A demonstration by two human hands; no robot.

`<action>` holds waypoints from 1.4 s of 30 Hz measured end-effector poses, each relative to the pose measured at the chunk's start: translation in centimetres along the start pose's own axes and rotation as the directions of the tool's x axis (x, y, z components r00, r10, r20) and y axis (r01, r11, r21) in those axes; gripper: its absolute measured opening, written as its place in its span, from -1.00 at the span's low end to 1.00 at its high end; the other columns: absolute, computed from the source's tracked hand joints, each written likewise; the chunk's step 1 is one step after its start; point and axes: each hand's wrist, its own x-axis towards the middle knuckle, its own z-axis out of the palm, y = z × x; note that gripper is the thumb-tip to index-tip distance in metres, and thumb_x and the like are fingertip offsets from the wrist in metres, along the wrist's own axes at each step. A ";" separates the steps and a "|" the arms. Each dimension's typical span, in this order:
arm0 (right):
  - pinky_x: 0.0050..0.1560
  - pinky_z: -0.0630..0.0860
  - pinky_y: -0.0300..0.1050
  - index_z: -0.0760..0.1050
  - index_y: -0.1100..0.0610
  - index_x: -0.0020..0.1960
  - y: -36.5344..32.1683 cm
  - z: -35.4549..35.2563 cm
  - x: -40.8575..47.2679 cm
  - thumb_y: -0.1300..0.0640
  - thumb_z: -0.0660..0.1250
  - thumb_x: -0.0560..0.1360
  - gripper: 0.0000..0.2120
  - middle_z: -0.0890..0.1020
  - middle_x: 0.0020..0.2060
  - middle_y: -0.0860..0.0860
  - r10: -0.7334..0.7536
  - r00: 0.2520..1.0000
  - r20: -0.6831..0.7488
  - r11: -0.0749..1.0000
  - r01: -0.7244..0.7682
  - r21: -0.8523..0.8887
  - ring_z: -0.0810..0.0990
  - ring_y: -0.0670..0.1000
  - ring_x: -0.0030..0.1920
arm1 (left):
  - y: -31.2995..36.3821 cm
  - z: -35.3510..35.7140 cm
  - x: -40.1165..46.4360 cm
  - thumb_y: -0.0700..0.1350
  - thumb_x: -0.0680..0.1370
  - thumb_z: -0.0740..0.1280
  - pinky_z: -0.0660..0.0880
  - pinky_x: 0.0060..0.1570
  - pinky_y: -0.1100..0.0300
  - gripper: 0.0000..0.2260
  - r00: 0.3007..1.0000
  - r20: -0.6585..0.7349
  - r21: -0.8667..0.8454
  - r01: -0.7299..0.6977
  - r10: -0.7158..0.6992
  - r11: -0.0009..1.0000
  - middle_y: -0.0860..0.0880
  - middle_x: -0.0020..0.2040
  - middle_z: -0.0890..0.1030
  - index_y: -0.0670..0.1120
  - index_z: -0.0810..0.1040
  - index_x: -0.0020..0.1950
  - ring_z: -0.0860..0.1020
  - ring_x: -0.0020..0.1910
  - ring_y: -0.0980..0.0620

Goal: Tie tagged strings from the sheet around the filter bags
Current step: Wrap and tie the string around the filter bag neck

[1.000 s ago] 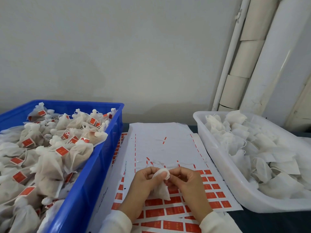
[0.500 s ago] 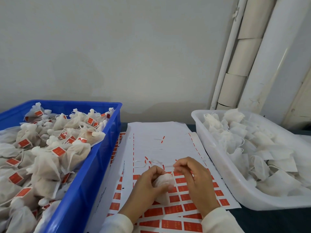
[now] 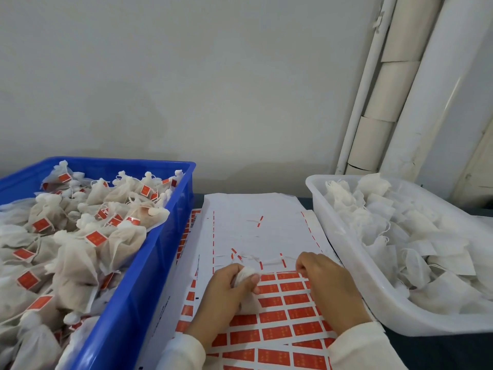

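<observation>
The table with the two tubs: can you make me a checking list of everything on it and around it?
Surface: dark table, mostly covered by the tubs and sheet.
Job's things: tag sheet in the middle, upper rows of red tags gone; one filter bag in hand; white tub of untied bags on the right; blue crate of tied, tagged bags on the left.
Clutter: loose strings and tag scraps on the bare part of the sheet.
Hands: left hand grips the bag; right hand pinches at the top row of tags.
Cables: nothing seen.
Surroundings: plain wall; white pipes in the right corner.
</observation>
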 end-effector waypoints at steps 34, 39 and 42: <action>-0.39 0.51 -0.36 0.62 0.09 -0.23 -3.7 1.5 0.7 0.31 0.33 0.48 -0.81 0.66 -0.38 -0.05 0.165 0.964 0.206 0.444 -0.260 0.858 0.62 -0.11 -0.41 | 0.5 0.2 -1.7 -0.04 0.56 0.26 0.47 -0.20 0.51 -0.80 0.967 0.162 -0.179 -0.166 0.196 0.970 0.24 -0.14 0.64 0.14 0.31 0.13 0.58 -0.09 0.31; -0.28 0.55 -0.30 0.64 0.12 -0.24 -3.7 1.9 0.5 0.31 0.36 0.44 -0.84 0.67 -0.36 -0.01 0.174 0.974 0.147 0.481 -0.214 0.850 0.64 -0.07 -0.33 | 1.2 0.2 -0.9 -0.19 0.51 0.33 0.54 -0.02 0.24 -0.89 0.972 0.179 -0.305 -0.091 0.151 0.948 0.04 -0.13 0.64 0.01 0.50 -0.02 0.59 -0.05 0.07; -0.24 0.56 -0.30 0.63 0.04 -0.25 -3.9 2.2 0.2 0.29 0.35 0.46 -0.80 0.67 -0.33 -0.06 0.169 0.980 0.110 0.538 -0.185 0.822 0.64 -0.08 -0.29 | 1.1 0.1 -0.5 -0.17 0.50 0.34 0.52 0.10 0.08 -0.93 0.988 0.148 -0.364 0.007 0.051 0.931 -0.04 -0.06 0.63 -0.01 0.53 -0.07 0.58 -0.02 -0.02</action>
